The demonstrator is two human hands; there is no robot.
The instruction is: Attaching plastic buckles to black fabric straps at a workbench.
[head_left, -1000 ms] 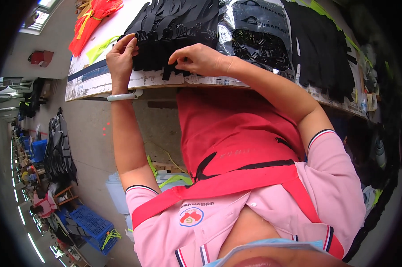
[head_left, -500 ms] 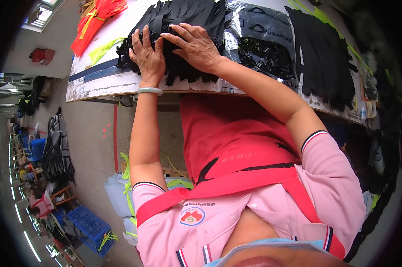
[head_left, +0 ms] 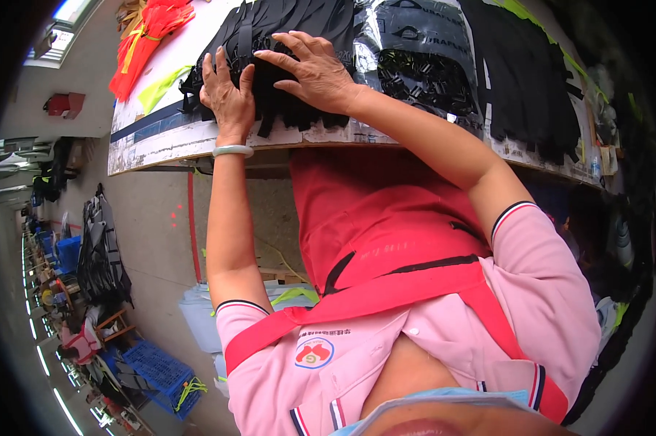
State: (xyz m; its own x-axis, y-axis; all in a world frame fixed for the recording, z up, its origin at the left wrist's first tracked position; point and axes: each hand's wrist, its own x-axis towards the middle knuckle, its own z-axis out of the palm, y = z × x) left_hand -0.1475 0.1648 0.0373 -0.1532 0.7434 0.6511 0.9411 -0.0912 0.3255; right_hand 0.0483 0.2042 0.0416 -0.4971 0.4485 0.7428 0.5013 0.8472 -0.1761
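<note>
A thick pile of black webbing straps (head_left: 299, 18) lies across the near part of the table, with black pieces that look like buckles along its left and middle part. My left hand (head_left: 228, 100) rests on the left side of this pile, fingers spread and pointing away from me. On the pile's middle, my right hand (head_left: 315, 73) lies with its fingers apart, reaching left toward the other hand. Neither hand is closed round anything I can see. Just right of the pile, a clear plastic bag (head_left: 424, 45) holds many black plastic buckles (head_left: 422, 78).
Another layer of black straps (head_left: 520, 80) covers the table (head_left: 150, 156) at the right. Orange strips (head_left: 147, 40) and a yellow-green strip (head_left: 161, 90) lie at the far left. Blue plastic crates (head_left: 161, 369) stand on the floor to the left, and pale bundles (head_left: 200, 312) below the table.
Both hands have shifted slightly over the strap pile, and the right fingers have lifted and spread a little. The whole view has swung slightly.
</note>
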